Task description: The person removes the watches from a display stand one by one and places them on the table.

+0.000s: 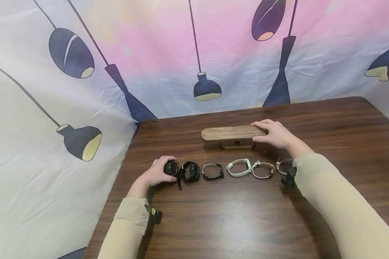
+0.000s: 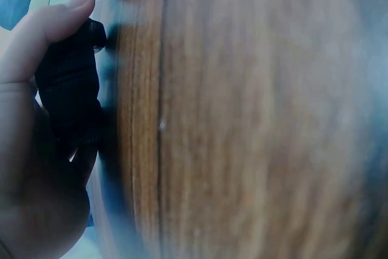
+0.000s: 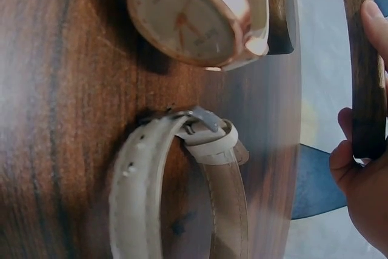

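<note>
Barely begun, by the look of it: wooden stand [image 1: 231,133] bare, six watches in a row on the tabletop [image 1: 246,216], left hand [image 1: 157,174] curled round the leftmost black watch [image 1: 170,168], apparently not yet lifted, right hand [image 1: 273,133] gripping the stand's end

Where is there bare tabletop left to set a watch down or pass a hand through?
Bare wood spans the near table between the two sleeves, in front of the watch row. More lies far right of the right hand and behind the wooden stand. Crowded: the row from the black watch in the left hand to the white watches.
</note>
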`<state>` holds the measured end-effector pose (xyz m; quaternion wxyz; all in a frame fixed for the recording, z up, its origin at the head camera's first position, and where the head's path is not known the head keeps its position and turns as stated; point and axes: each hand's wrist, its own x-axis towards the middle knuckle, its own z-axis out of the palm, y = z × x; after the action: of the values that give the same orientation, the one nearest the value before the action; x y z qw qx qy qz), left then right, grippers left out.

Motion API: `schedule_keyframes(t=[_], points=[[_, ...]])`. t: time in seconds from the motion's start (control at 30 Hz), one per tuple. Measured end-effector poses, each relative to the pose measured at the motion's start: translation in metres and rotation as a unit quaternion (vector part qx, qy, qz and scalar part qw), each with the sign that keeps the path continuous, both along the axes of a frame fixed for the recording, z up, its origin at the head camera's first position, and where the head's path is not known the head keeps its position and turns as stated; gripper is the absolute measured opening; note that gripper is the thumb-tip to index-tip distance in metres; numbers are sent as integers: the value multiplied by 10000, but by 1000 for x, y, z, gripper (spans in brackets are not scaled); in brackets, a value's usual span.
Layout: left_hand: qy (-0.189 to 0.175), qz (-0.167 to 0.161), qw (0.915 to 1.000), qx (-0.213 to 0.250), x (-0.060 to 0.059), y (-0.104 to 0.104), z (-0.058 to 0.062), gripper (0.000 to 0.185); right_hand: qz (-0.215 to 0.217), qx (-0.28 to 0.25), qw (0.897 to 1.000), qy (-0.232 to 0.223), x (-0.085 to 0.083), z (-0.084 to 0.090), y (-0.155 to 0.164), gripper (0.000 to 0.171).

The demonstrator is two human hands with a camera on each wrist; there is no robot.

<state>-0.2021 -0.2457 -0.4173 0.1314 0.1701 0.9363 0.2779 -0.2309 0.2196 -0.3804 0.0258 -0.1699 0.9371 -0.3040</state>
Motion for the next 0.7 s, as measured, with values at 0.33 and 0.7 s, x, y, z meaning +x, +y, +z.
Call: schedule_keyframes(t=[0.33, 0.7], points=[[-45, 94, 9999, 110, 0, 2, 2, 76, 22, 30, 10000, 92, -1, 0, 1, 68], [81, 132, 9983, 567, -2, 7, 12, 70, 93, 418, 9980, 464, 4, 1, 4, 68]])
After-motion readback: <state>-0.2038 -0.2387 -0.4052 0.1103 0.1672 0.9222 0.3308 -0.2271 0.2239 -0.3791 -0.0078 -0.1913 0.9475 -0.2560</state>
